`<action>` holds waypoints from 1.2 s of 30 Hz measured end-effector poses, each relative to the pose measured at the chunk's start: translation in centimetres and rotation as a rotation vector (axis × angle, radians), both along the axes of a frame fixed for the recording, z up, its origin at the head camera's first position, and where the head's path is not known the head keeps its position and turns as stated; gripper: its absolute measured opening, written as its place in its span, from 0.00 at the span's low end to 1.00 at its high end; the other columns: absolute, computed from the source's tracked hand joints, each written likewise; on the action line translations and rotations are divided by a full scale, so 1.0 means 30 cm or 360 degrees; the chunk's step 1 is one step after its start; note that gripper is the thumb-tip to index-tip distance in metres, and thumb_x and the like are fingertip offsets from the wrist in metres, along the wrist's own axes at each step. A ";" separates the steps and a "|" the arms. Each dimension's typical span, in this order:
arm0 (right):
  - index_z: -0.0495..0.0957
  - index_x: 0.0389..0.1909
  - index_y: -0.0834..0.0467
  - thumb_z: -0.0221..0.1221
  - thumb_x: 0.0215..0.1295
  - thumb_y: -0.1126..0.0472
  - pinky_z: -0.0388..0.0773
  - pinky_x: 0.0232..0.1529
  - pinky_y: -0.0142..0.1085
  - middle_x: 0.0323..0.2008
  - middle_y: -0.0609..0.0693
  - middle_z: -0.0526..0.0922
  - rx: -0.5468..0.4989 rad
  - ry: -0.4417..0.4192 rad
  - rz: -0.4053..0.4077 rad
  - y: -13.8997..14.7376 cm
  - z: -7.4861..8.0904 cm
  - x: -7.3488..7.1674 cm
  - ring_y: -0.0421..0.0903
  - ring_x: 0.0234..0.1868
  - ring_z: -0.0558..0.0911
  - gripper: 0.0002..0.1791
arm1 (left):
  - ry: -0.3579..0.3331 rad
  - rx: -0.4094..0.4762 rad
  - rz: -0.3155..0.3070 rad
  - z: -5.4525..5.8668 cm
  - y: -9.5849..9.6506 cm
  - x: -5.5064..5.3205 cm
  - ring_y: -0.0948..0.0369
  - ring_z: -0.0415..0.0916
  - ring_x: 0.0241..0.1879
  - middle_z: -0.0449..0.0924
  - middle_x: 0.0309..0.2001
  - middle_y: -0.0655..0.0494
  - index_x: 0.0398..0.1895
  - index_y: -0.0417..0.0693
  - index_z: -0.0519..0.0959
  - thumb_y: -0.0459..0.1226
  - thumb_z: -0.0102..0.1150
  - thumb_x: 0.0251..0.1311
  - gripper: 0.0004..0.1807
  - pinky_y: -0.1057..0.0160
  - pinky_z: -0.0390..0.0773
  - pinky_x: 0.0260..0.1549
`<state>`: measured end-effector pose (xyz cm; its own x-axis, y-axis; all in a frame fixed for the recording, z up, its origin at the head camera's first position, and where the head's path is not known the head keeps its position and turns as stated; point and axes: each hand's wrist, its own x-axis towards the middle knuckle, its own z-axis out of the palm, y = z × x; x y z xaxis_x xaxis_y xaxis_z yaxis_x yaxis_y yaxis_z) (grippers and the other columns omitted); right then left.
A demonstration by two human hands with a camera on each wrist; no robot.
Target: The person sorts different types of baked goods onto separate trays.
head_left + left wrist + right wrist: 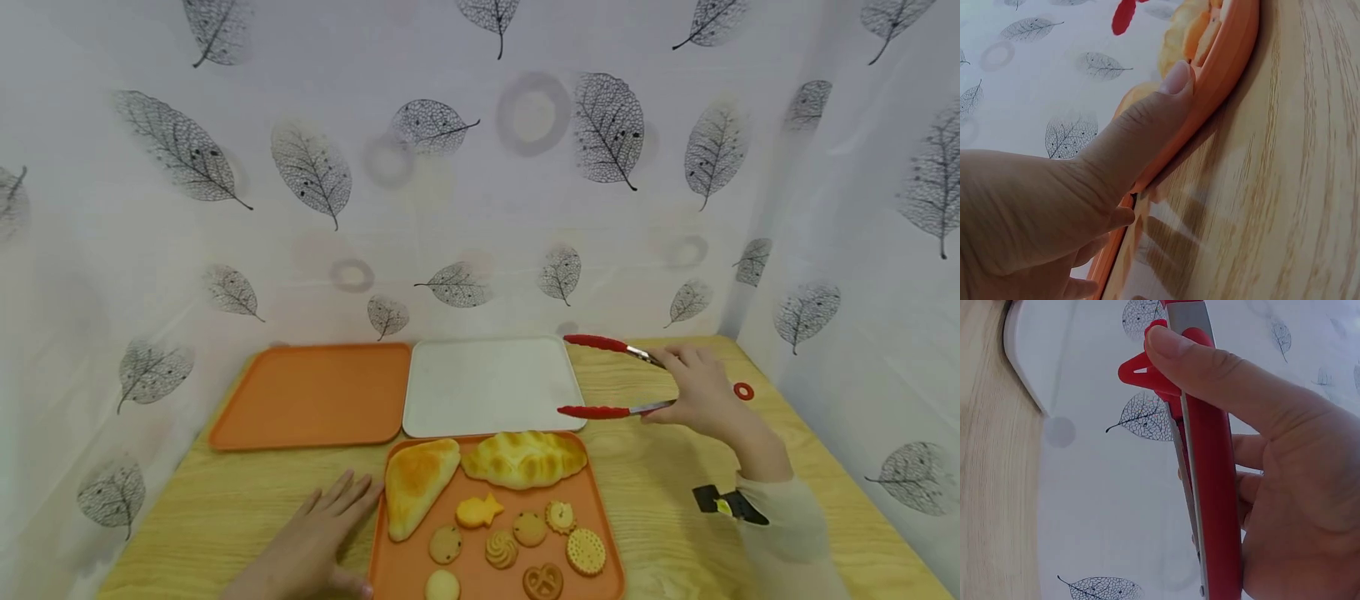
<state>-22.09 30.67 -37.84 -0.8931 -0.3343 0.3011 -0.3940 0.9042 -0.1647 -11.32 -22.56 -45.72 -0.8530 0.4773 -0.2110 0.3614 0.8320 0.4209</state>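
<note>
My right hand (pixel 705 396) grips a pair of tongs (pixel 1213 487) with red handles and red scalloped tips. The tongs' arms are spread apart, with their tips above the right edge of the white tray (pixel 487 387). My left hand (pixel 311 542) lies at the left side of the front orange tray (pixel 401 571), fingers extended and thumb touching its rim. On that tray are a triangular bread (pixel 420 483), a long ridged bread (pixel 525 460), a fish-shaped cookie (pixel 477 511), a pretzel-shaped cookie (pixel 542 581) and several round cookies.
Another orange tray (pixel 315 396) lies at the back left, beside the white tray. A curtain (pixel 480 208) with a leaf print stands behind and around the wooden table (pixel 652 533). A small black object (pixel 705 498) shows by the right sleeve.
</note>
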 end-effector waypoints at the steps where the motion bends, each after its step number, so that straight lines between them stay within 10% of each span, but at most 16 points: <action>1: 0.70 0.62 0.63 0.79 0.34 0.46 0.65 0.48 0.64 0.53 0.63 0.72 0.0022 0.0012 0.0039 -0.009 0.000 0.009 0.66 0.53 0.68 0.52 | -0.0003 0.0000 0.0002 0.000 0.001 0.000 0.40 0.40 0.77 0.50 0.77 0.45 0.78 0.52 0.51 0.74 0.60 0.31 0.68 0.26 0.48 0.65; 15: 0.76 0.57 0.59 0.81 0.29 0.49 0.67 0.44 0.56 0.50 0.54 0.76 0.0144 -0.0206 0.0221 -0.082 -0.025 0.113 0.55 0.51 0.70 0.47 | 0.0027 -0.0035 0.0000 -0.004 0.004 -0.001 0.40 0.41 0.77 0.50 0.77 0.46 0.77 0.51 0.51 0.75 0.59 0.30 0.69 0.27 0.48 0.65; 36: 0.79 0.49 0.56 0.80 0.30 0.46 0.72 0.46 0.52 0.45 0.48 0.77 0.0293 -0.0040 0.0232 -0.174 -0.079 0.117 0.51 0.49 0.72 0.40 | 0.0027 -0.0006 -0.0004 0.001 0.005 0.002 0.39 0.42 0.76 0.51 0.77 0.44 0.77 0.51 0.51 0.75 0.59 0.31 0.68 0.26 0.49 0.64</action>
